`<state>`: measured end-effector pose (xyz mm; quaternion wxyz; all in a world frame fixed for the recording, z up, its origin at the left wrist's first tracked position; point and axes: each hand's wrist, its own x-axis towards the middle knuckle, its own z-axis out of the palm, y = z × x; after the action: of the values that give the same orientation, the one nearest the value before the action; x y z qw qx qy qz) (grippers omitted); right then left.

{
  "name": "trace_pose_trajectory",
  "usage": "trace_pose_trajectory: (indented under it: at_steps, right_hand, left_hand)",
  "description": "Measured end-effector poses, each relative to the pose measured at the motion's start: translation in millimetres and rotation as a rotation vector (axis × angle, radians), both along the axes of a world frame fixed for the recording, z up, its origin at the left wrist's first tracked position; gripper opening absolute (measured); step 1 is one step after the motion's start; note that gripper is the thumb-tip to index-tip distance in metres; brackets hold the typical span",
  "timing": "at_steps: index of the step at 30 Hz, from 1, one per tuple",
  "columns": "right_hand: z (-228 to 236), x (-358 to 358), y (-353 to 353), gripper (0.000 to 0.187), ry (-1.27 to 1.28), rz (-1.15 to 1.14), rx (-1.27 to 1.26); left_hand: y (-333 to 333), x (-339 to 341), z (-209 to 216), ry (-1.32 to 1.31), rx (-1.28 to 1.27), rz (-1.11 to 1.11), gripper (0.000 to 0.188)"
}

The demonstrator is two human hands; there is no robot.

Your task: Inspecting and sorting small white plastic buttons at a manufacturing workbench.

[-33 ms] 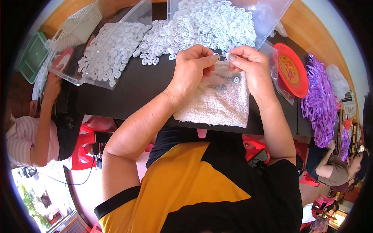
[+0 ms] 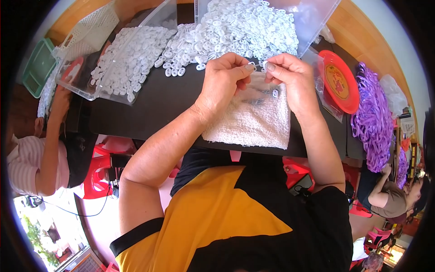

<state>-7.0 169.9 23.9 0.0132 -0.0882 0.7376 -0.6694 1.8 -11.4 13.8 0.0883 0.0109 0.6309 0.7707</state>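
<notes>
Head view: the person's L hand (image 2: 223,76) is hovering over the far edge of the towel (image 2: 253,129), thumb + forefinger pinching a small white oval pc (image 2: 252,66). R hand (image 2: 292,73) is hovering just beside it, also over the towel's far edge, its thumb + forefinger closing on what's prob. a second white pc (image 2: 265,64). Fingertips are staying slightly apart; whether anything's linking the two pcs, can't tell, too small.

Progress, approx.: the pcs at the fingertips are prob. being handled mid-step, nothing looking finished there. One loose pc (image 2: 275,93) is lying on the towel, R side; done or waiting, can't tell. The bulk is prob. remaining: a big heap (image 2: 249,31) is spilling beyond the towel, and another heap (image 2: 131,54) is filling a clear bin, far L of it. No finished batch is showing near the towel.

A red plate (image 2: 327,68) is sitting R of the towel, w/ purple straps (image 2: 370,118) hanging farther R; their link to the pcs is staying unclear.
</notes>
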Motion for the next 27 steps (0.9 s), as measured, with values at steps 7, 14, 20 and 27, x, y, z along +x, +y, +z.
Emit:
trace_pose_trajectory:
  at_steps: [7,14,20,27]
  right_hand:
    - [0.7,4.0,-3.3,0.011,-0.055,-0.049,-0.129]
    - [1.4,5.3,-6.8,0.012,-0.044,-0.058,-0.136]
    - [4.1,7.4,-8.1,0.013,-0.013,-0.059,-0.117]
    - [4.9,7.8,-6.9,0.012,0.014,-0.046,-0.067]
  left_hand:
    - [1.2,1.2,-0.6,0.015,0.026,-0.007,0.014]
    - [3.0,3.0,-1.2,0.051,0.035,-0.013,0.016]
    - [3.3,3.9,-0.4,0.065,0.013,-0.001,0.016]
    - [3.7,4.9,-2.5,0.101,-0.027,0.008,0.016]
